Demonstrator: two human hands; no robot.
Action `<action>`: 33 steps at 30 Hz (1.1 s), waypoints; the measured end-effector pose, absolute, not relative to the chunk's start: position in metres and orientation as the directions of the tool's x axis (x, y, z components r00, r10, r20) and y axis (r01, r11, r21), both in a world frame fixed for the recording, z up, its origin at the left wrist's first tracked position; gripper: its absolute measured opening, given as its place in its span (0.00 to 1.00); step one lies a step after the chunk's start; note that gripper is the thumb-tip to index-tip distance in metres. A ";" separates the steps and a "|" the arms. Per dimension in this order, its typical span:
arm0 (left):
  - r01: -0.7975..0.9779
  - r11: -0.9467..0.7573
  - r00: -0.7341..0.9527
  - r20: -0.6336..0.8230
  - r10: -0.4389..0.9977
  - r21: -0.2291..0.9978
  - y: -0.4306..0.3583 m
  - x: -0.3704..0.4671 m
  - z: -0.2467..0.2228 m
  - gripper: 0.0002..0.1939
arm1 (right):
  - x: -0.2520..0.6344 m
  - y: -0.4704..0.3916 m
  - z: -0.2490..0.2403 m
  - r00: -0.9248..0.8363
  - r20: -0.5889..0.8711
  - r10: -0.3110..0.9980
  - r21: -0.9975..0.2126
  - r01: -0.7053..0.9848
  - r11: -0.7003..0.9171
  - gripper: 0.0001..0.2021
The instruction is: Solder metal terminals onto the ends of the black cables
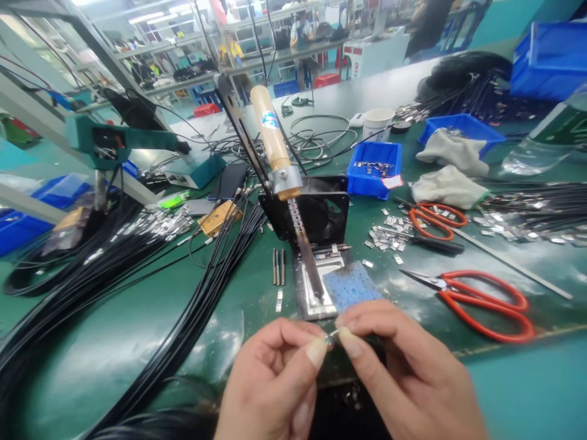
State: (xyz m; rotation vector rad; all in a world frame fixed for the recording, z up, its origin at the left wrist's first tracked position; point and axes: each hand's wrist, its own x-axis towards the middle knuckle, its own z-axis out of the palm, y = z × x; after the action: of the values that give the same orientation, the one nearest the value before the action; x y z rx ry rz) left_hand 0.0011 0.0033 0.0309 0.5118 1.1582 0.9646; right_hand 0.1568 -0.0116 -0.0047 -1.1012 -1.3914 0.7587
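Note:
My left hand [279, 373] and my right hand [398, 360] meet at the bottom middle, fingertips pinched. Between them is a small metal piece [329, 339], held by the left thumb and finger. A thin pale strand or strip [336, 332] runs from it into the right pinch; its details are too small to tell. Just beyond my hands, a soldering iron [307, 256] with a wooden handle hangs tip-down over a metal tray [302, 299]. A blue sponge [353, 286] lies right of the tip, close to my right fingers.
Black cable bundles [192, 318] cover the left side. Red-handled scissors [486, 302] lie at right, with another pair [438, 220] behind. Small metal pieces [389, 235], a blue bin [373, 168], gloves [452, 186] and a paper cup [378, 124] are further back. A black stand [321, 214] holds the iron.

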 end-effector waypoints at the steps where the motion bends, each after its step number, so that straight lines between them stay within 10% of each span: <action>1: -0.362 0.529 0.086 -0.538 0.839 0.768 0.000 0.001 0.033 0.17 | 0.156 -0.014 -0.004 0.070 0.340 0.938 -0.931 0.169 0.325 0.07; 33: -0.323 0.634 0.356 -0.531 0.769 0.702 -0.058 -0.009 0.035 0.20 | 0.150 -0.049 0.025 0.022 0.015 1.000 -1.000 -0.021 0.016 0.11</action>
State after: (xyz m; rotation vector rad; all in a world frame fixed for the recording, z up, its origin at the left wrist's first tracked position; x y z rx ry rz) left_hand -0.0090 -0.0575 0.0355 0.5367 0.9671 0.7499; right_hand 0.1499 -0.0490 0.0251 -1.1922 -1.1844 1.1916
